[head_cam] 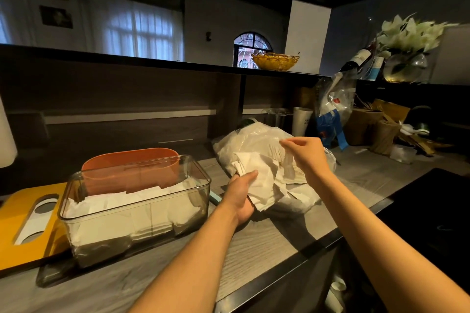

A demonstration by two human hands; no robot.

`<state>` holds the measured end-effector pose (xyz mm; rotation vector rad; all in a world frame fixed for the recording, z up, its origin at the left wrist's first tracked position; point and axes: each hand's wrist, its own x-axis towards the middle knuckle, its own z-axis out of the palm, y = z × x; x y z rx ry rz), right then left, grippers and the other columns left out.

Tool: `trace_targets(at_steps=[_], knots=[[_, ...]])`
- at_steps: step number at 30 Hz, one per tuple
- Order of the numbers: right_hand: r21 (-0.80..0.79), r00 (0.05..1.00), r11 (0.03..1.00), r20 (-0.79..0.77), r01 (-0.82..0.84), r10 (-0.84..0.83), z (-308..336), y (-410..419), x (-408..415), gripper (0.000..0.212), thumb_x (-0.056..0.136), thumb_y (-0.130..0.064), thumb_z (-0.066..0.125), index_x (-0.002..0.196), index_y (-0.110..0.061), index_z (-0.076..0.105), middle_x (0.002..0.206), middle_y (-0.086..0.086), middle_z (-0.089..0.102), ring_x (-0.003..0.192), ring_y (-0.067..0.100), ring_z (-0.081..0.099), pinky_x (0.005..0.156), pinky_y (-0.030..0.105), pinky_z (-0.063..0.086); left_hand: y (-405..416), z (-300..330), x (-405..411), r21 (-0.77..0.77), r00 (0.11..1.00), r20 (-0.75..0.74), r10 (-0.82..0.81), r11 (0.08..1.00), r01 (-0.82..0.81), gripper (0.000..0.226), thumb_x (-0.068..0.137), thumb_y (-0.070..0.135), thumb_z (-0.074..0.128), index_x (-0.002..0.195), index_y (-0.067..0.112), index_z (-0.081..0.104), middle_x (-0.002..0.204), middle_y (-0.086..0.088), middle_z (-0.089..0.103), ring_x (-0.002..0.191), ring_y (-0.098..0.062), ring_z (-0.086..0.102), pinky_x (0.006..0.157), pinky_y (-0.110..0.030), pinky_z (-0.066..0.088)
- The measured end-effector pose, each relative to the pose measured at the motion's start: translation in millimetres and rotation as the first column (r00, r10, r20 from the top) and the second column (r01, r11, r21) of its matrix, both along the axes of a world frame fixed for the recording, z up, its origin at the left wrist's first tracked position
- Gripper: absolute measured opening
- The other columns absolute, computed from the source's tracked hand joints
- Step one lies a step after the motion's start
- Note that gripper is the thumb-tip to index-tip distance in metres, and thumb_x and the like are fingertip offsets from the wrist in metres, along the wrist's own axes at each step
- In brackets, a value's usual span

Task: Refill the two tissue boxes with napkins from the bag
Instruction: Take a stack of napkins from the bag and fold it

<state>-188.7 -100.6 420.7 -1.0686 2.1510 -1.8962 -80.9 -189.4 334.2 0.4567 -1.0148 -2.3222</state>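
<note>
A clear plastic tissue box stands on the counter at the left, holding a layer of white napkins. Behind it sits an orange tissue box, open at the top. A crumpled translucent bag of napkins lies at the centre. My left hand grips a bunch of white napkins at the bag's mouth. My right hand pinches the bag's plastic edge and lifts it above the napkins.
A yellow lid with an oval slot lies left of the clear box. Paper cups, a blue-and-clear bag and brown paper bags crowd the back right. A black hob fills the right. The counter's front edge runs diagonally below my arms.
</note>
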Motion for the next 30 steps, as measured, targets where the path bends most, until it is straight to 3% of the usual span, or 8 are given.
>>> trace_targets(at_steps=[7,10,13,17,19,22,25,30], knots=[[-0.094,0.938,0.994,0.335,-0.056,0.085,9.4,-2.5,7.1,0.008,0.092,-0.006,0.063,0.096,-0.003,0.069,0.075,0.008,0.063,0.054,0.011,0.055,0.043,0.015,0.044,-0.1,1.9,2.3,0.093,0.996,-0.089,-0.020,0.995,0.028,0.038,0.099,0.029,0.053,0.131,0.009,0.058,0.116,-0.020,0.071,0.095,-0.036,0.072,0.082,-0.049,0.058],[-0.136,0.948,0.989,0.304,-0.049,0.089,5.1,6.4,4.3,0.008,0.091,-0.003,0.064,0.093,0.001,0.070,0.080,0.014,0.066,0.062,0.016,0.064,0.053,0.017,0.054,0.5,3.2,2.7,0.121,0.992,-0.124,-0.007,0.992,0.022,0.036,0.101,0.026,0.048,0.130,0.007,0.058,0.107,-0.020,0.074,0.088,-0.036,0.073,0.076,-0.047,0.057],[-0.108,0.922,0.969,0.299,-0.222,0.245,0.0,17.5,3.8,0.020,0.087,-0.002,0.068,0.106,0.001,0.069,0.097,0.016,0.069,0.081,0.020,0.070,0.064,0.019,0.058,0.8,4.6,2.8,0.116,0.992,-0.127,0.008,0.993,0.006,0.038,0.103,0.024,0.045,0.137,0.008,0.053,0.114,-0.022,0.071,0.100,-0.039,0.069,0.080,-0.049,0.056],[0.258,0.976,0.951,-0.090,-0.172,0.201,-28.4,18.0,4.9,0.033,0.083,-0.013,0.075,0.115,-0.009,0.069,0.098,0.003,0.070,0.084,0.013,0.067,0.067,0.018,0.055,1.9,4.2,4.2,0.095,0.990,-0.138,0.020,0.995,-0.007,0.041,0.104,0.026,0.045,0.140,0.008,0.049,0.123,-0.023,0.067,0.105,-0.039,0.068,0.078,-0.049,0.057],[0.222,0.967,0.972,-0.221,-0.075,0.125,-42.6,15.1,3.7,0.021,0.084,-0.015,0.075,0.104,-0.010,0.075,0.090,0.000,0.071,0.076,0.013,0.065,0.063,0.018,0.049,3.9,6.1,6.5,0.088,0.989,-0.144,0.015,0.996,-0.002,0.038,0.104,0.025,0.044,0.137,0.008,0.051,0.118,-0.022,0.069,0.099,-0.037,0.071,0.075,-0.048,0.058],[0.089,0.997,0.996,-0.077,-0.023,0.030,-50.8,16.6,-6.1,0.011,0.085,-0.017,0.074,0.091,-0.009,0.077,0.086,0.002,0.073,0.075,0.017,0.066,0.062,0.024,0.051,4.6,7.4,9.0,0.111,0.987,-0.156,0.034,0.994,-0.016,0.032,0.105,0.025,0.044,0.128,0.007,0.057,0.106,-0.020,0.074,0.089,-0.035,0.073,0.077,-0.048,0.056],[0.056,0.995,0.995,0.048,0.082,-0.084,-55.0,19.3,-15.2,0.006,0.086,-0.011,0.072,0.091,-0.009,0.075,0.084,0.010,0.073,0.067,0.016,0.065,0.066,0.033,0.056,3.5,5.8,8.9,0.106,0.989,-0.146,0.037,0.994,-0.022,0.041,0.101,0.029,0.049,0.135,0.007,0.055,0.119,-0.022,0.069,0.103,-0.038,0.070,0.081,-0.049,0.057],[-0.052,0.978,0.996,0.193,-0.073,0.081,-51.6,10.5,0.5,0.017,0.082,0.004,0.071,0.098,0.000,0.070,0.082,0.015,0.070,0.071,0.022,0.066,0.065,0.026,0.058,2.7,4.5,6.3,0.073,0.989,-0.146,0.033,0.997,-0.023,0.046,0.100,0.033,0.048,0.138,0.008,0.053,0.124,-0.023,0.066,0.109,-0.039,0.067,0.085,-0.049,0.056]])
